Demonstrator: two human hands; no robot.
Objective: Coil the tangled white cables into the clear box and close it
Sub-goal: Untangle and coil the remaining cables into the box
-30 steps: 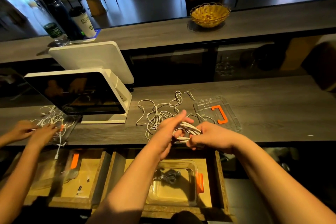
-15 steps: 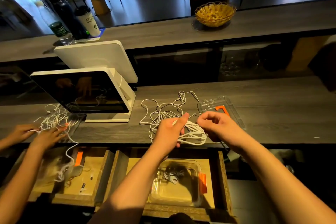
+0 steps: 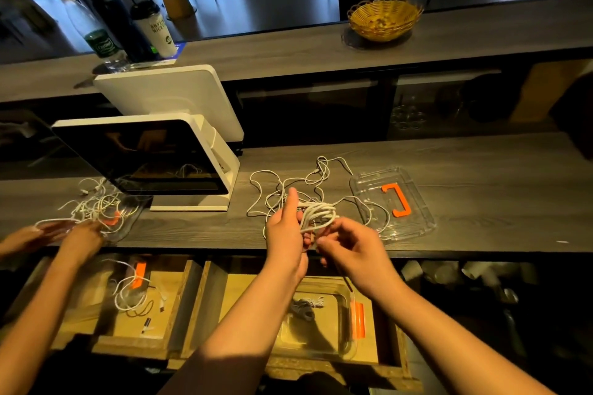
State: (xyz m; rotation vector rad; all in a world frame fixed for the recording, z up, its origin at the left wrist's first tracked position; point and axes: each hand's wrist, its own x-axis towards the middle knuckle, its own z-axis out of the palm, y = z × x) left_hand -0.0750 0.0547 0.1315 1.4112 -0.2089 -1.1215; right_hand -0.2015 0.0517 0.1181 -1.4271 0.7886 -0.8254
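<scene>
Lowered right hand (image 3: 348,245) pinches cable coil (image 3: 317,215) (near counter edge (image 3: 449,254)).

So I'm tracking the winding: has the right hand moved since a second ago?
Yes. The right hand has dropped toward the counter edge, away from the clear lid.

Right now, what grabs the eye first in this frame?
The two hands at centre: the left hand holds a bundle of coiled white cable while the right hand pinches a strand beside it, with loose cable trailing across the counter behind. Just right of them lies the clear lid with its bright orange handle. Below, in an open drawer, sits the clear box.
</scene>
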